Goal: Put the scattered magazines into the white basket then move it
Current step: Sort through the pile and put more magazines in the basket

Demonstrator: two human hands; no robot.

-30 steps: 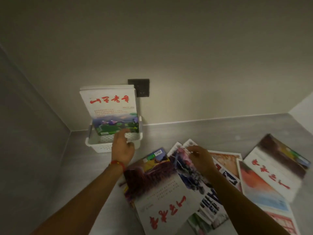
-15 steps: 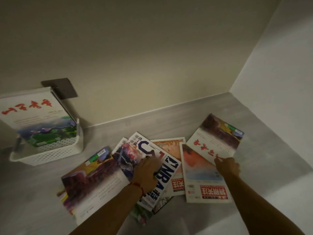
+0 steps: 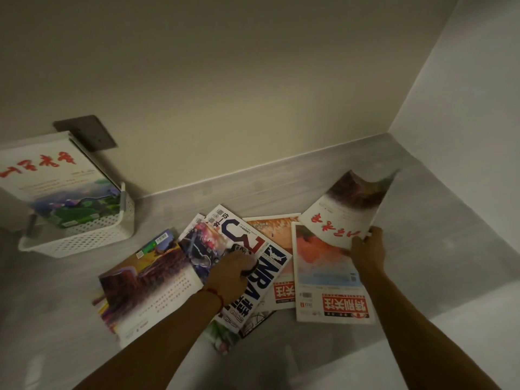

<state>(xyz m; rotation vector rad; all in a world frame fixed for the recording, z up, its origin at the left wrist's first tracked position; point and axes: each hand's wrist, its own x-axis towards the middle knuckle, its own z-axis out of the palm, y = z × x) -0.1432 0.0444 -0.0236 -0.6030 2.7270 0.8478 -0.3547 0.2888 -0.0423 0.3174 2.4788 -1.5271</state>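
Note:
The white basket (image 3: 84, 237) stands at the left by the wall, with a white magazine with red characters (image 3: 53, 178) upright inside it. Several magazines lie scattered on the grey surface. My right hand (image 3: 368, 250) grips the near corner of a white and brown magazine with red characters (image 3: 346, 215), lifted and bent off the surface. My left hand (image 3: 232, 273) presses on the NBA magazine (image 3: 264, 280) and pinches the edge of a dark colourful magazine (image 3: 202, 246). A brown-cover magazine (image 3: 149, 285) lies to the left, and a red-titled one (image 3: 326, 277) lies under my right hand.
A dark wall plate (image 3: 87, 133) sits behind the basket. The beige back wall and a white side wall (image 3: 464, 108) meet at the far right corner. Grey surface (image 3: 436, 235) stretches right of the magazines.
The right hand has closed on the far right magazine and raised it off the surface, bending it. The left hand stays on the middle pile.

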